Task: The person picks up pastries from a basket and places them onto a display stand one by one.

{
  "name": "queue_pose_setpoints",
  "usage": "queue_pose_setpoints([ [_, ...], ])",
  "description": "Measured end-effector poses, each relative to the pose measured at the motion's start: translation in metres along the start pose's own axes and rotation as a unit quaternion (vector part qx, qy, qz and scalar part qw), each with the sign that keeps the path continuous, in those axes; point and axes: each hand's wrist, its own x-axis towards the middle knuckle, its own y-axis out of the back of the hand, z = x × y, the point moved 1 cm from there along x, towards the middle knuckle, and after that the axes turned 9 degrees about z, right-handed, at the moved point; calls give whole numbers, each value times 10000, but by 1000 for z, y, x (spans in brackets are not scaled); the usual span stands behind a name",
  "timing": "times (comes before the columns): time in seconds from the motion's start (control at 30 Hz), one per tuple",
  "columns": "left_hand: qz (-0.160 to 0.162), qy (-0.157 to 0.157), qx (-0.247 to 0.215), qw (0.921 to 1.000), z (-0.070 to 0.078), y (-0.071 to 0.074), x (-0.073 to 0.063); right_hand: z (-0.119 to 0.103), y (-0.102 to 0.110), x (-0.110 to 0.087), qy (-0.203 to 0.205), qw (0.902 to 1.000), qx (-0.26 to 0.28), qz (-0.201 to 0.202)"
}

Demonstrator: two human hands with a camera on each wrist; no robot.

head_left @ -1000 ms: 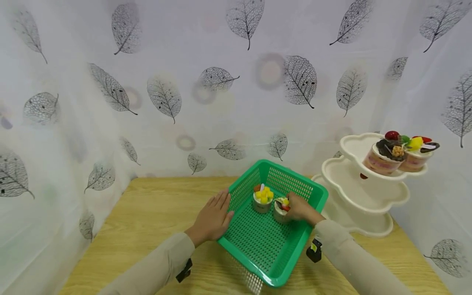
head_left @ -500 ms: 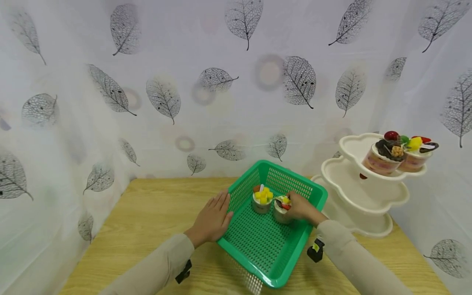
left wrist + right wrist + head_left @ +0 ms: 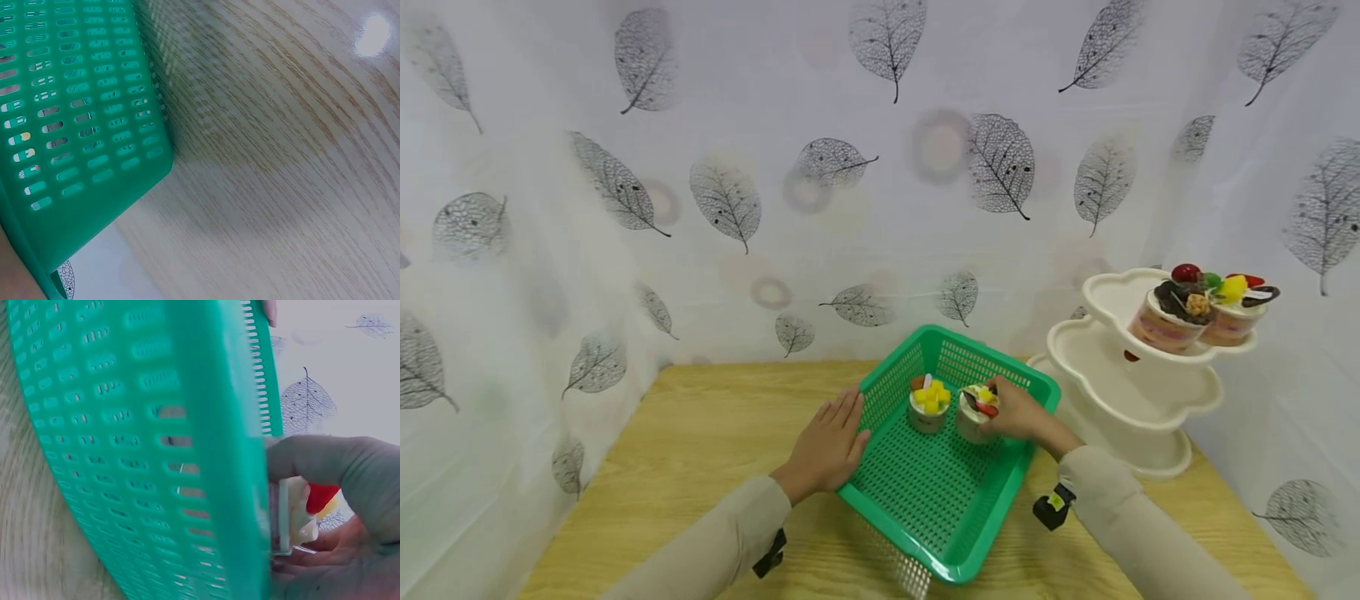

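My right hand reaches over the right wall of the green plastic basket and grips a toy dessert cup topped with cream, red and yellow fruit. In the right wrist view, thumb and fingers hold the clear rim of this cup; the basket wall hides its lower part. A second dessert cup with yellow cubes on top stands inside the basket, just left of the held one. My left hand lies with fairly straight fingers against the basket's left rim.
To the right stands a cream three-tier stand with scalloped trays. Its top tier bears two more dessert cups, one with dark topping and one with yellow and red fruit. A leaf-print curtain hangs behind the wooden table.
The right hand and its dessert cup have risen slightly within the basket. My left hand stays at the rim, and the head view has shifted a little.
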Motion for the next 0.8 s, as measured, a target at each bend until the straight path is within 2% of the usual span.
queue_pose_setpoints([
  [0.17,12,14,-14,10000,0,0,0,0,6,-1,198,9994,260,121],
  [0.3,-8,26,-32,10000,0,0,-1,1,10,-3,191,9984,484,206],
  [0.53,18,17,-59,10000,-1,-3,-1,-3,19,-9,391,9936,798,699],
  [0.7,48,6,-59,10000,-2,-4,0,-4,24,-13,381,9869,1211,998],
  [0.8,44,30,-72,10000,-2,-4,0,-4,26,-14,333,9839,1276,1204],
])
